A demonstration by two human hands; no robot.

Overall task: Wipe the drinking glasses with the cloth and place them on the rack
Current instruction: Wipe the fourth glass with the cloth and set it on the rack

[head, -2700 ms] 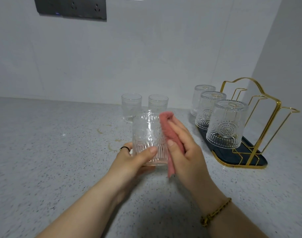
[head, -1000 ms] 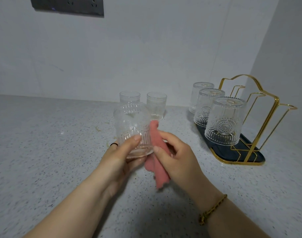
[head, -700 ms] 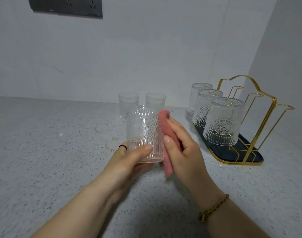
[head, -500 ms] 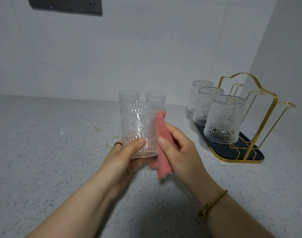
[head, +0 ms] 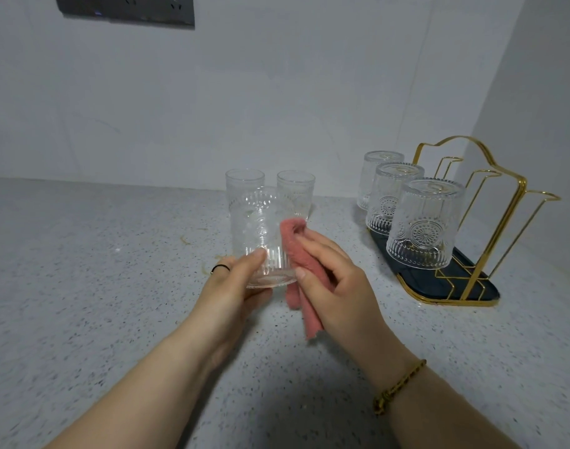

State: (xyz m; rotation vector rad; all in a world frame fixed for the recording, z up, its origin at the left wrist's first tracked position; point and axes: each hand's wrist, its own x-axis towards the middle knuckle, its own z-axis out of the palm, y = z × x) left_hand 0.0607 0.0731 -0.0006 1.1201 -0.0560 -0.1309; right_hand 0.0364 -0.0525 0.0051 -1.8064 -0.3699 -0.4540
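A speckled grey counter (head: pixel 82 286) is meeting pale walls in a corner, under a dark socket panel (head: pixel 124 9). At right, a gold rack (head: pixel 478 228) on a dark tray (head: pixel 419 286) is carrying three upturned glasses (head: pixel 423 228). Two more glasses (head: pixel 295 192) are standing near the back wall. The left hand (head: pixel 231 286) is gripping the embossed glass (head: pixel 261 241) above the counter; the right hand (head: pixel 335 286) is closing around the pink cloth (head: pixel 301 270), pressing it against the glass's side.

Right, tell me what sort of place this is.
Most likely a home kitchen: a speckled stone countertop meeting a white tiled wall, a wall socket panel above it, and a gold wire glass rack holding upturned drinking glasses.
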